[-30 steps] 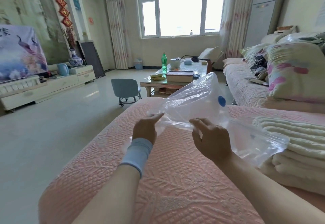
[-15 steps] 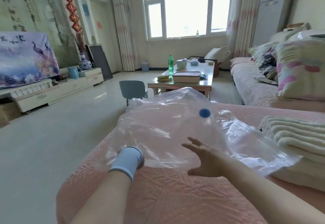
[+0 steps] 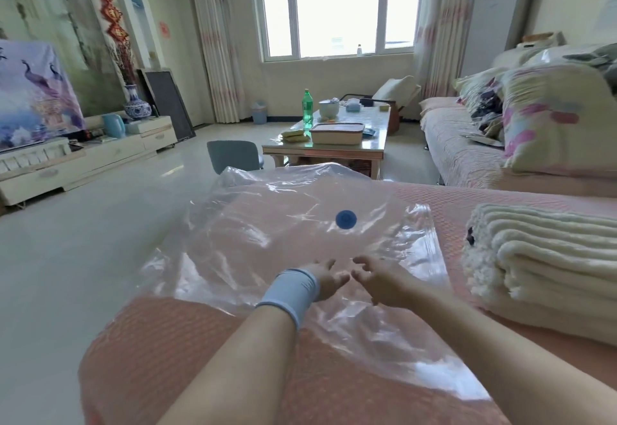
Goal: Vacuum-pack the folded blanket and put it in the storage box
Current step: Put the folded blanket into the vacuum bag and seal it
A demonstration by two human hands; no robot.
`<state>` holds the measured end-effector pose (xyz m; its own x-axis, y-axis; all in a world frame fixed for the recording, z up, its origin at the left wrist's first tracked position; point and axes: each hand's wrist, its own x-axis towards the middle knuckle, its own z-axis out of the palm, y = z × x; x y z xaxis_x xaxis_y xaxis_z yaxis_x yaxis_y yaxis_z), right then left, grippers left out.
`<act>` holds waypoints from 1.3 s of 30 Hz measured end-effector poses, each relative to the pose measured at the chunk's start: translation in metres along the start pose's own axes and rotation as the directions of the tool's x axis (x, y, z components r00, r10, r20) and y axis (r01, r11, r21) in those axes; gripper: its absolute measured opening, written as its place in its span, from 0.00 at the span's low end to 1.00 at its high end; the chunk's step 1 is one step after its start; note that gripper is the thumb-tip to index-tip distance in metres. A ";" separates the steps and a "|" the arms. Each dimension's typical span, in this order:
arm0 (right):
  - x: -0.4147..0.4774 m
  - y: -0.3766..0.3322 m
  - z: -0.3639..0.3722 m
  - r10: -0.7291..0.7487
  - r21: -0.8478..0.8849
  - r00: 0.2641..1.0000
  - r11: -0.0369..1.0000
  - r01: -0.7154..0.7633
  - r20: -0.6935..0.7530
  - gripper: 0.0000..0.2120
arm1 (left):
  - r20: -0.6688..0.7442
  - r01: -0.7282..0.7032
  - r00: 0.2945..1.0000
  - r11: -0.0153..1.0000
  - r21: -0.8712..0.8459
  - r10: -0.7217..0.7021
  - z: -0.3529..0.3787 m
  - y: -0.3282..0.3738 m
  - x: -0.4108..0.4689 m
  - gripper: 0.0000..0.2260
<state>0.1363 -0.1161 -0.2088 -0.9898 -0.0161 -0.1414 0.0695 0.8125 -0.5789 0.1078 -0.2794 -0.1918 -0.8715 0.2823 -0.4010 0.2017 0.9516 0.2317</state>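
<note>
Fingers [image 3: 338, 280] of both hands are loosely curled and a little spread, pinching nothing. The left hand [image 3: 325, 279], above a pale blue wristband [image 3: 293, 294], and the right hand [image 3: 384, 282] are almost tip to tip over the clear plastic vacuum bag [image 3: 267, 241]; whether they touch the film I cannot tell. The bag lies spread on the pink quilted cover [image 3: 167, 358], its round blue valve [image 3: 346, 219] at 12 o'clock from the hands.

At 3 o'clock, just beside the bag's banded edge, sits the cream ribbed folded blanket [image 3: 541, 264], not yet bagged. It looks soft, bulky and apt to flop open, so it is probably best scooped from beneath with both palms. The bag seems light, limp and slippery; the banded edge, likely the mouth, is the place to pinch.

Far off at 12 o'clock stands a glass-topped coffee table [image 3: 324, 154] bearing a cream lidded container [image 3: 336, 133] and a green bottle [image 3: 307, 107]; a grey-blue stool [image 3: 233, 157] stands at 11 o'clock. Nothing lies between blanket and bag. No certain storage box shows.
</note>
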 end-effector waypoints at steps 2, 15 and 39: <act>-0.002 0.004 -0.009 -0.068 -0.089 0.996 0.994 0.062 -0.057 0.20 | 0.117 0.013 0.993 0.989 0.151 -0.031 0.005 -0.018 0.007 0.33; -0.017 0.044 -0.018 0.261 -0.608 0.965 0.772 -0.185 0.038 0.35 | -0.186 0.311 0.943 0.932 0.185 -0.277 0.011 -0.021 0.032 0.38; -0.045 0.062 -0.034 -0.242 -0.878 0.952 0.476 -0.052 -0.188 0.18 | -0.031 -0.237 0.970 0.967 0.093 0.241 0.052 0.097 0.033 0.25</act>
<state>0.1809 -0.0449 -0.2109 -0.9825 -0.1023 0.1559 -0.0243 0.8992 0.4370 0.1219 -0.1714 -0.2282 -0.8105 0.4997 -0.3056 0.4437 0.8644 0.2366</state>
